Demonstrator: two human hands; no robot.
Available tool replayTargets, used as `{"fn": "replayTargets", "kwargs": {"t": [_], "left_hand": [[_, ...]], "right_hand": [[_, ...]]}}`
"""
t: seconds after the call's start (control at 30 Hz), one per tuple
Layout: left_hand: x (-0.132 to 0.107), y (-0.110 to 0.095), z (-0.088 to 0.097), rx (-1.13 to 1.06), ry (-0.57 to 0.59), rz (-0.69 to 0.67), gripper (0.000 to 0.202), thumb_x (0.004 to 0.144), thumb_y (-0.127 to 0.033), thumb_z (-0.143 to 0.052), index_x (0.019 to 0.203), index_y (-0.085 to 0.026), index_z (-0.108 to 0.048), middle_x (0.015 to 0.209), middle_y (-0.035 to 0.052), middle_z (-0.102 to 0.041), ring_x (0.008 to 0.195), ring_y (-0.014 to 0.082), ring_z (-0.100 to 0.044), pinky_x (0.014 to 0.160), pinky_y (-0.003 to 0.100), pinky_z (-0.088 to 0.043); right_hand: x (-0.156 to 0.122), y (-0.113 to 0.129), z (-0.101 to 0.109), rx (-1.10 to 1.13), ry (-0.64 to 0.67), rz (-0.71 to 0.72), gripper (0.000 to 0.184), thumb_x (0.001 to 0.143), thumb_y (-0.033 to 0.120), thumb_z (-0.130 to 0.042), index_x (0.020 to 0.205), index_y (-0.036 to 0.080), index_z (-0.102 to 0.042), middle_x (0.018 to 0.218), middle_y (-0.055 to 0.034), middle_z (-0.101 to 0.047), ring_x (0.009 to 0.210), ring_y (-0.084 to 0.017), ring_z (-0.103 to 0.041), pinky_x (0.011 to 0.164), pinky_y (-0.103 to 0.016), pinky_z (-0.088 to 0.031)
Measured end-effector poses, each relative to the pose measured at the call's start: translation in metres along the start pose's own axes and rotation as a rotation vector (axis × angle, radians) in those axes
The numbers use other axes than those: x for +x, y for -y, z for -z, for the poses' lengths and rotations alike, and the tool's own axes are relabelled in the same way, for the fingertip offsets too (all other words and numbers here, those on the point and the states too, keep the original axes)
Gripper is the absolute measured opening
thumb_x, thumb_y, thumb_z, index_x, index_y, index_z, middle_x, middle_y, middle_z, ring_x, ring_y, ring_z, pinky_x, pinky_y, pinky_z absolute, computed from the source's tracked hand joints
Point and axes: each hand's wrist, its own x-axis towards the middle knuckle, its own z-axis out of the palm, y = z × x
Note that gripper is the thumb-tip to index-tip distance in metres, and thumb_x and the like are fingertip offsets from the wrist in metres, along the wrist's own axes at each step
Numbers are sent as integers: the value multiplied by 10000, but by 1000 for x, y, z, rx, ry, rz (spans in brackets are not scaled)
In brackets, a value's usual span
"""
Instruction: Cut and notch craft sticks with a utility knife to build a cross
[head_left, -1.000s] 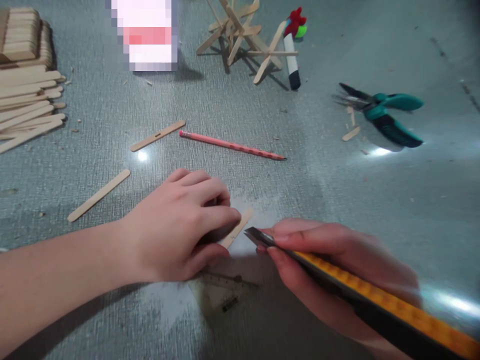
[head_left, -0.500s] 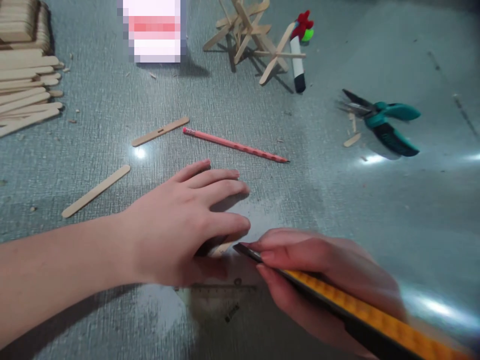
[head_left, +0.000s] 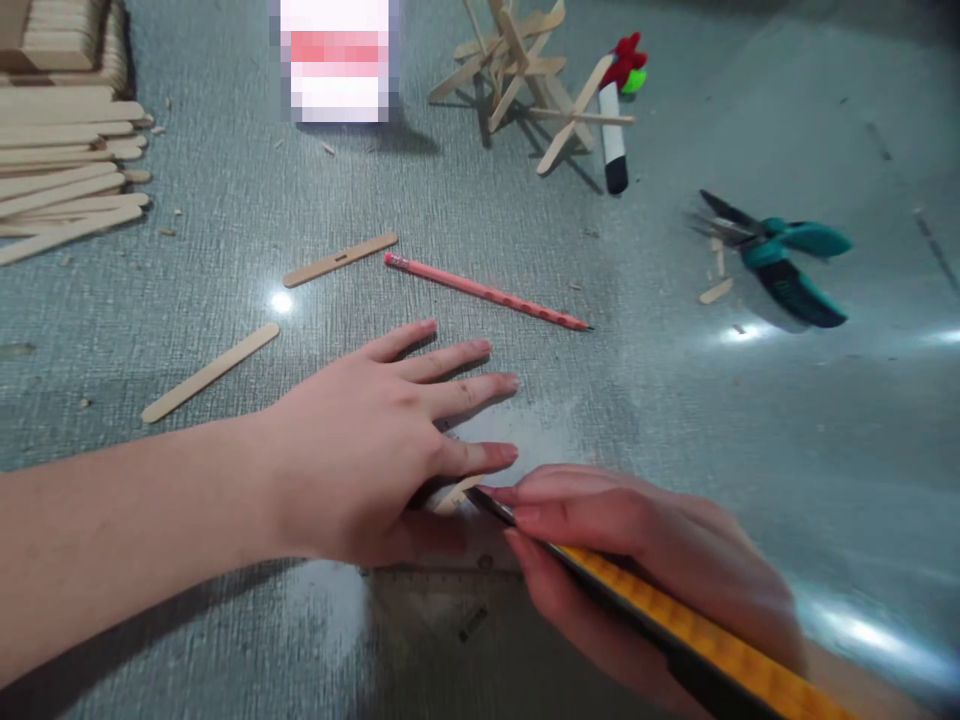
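My left hand (head_left: 390, 430) lies flat with its fingers spread. It rests over a wooden craft stick (head_left: 459, 494), most of which is hidden under the palm, index finger and thumb. My right hand (head_left: 622, 530) is closed around a yellow-and-black utility knife (head_left: 660, 610). The blade's tip touches or nearly touches the exposed part of the stick, just below my left index finger. Beneath both hands lies a clear plastic ruler (head_left: 442, 605), partly covered by the left thumb. A red pencil (head_left: 487, 292) lies beyond my left fingertips.
One plain craft stick (head_left: 211, 373) and one with a small slot (head_left: 341, 259) lie left of the pencil. Stacked craft sticks (head_left: 67, 130) fill the far left. At the back are a stick structure (head_left: 517, 60) and a white marker (head_left: 613, 130). Green-handled pliers (head_left: 787, 260) lie right.
The whole scene has shifted slightly rightward as the view moved. My left fingers are spread a little wider. The knife tip stays at the craft stick.
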Motion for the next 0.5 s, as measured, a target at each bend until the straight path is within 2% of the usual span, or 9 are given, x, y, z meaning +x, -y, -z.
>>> {"fn": "replayTargets", "kwargs": {"t": [0.2, 0.5], "left_hand": [[-1, 1, -2, 13, -4, -5, 519, 948, -590, -583, 1398, -334, -622, 1620, 74, -427, 1532, 381, -330, 1245, 643, -219], [1, -3, 0, 4, -7, 12, 497, 943, -582, -595, 1360, -320, -659, 1604, 81, -451, 1518, 374, -361, 1249, 631, -230]], "right_hand": [[-1, 4, -2, -5, 28, 6, 277, 842, 26, -619, 996, 256, -612, 820, -10, -774, 662, -149, -751, 590, -245, -639], [-1, 16, -5, -35, 5, -38, 202, 868, 41, -604, 886, 242, -606, 757, -11, -746, 561, -127, -686, 475, -225, -558]]}}
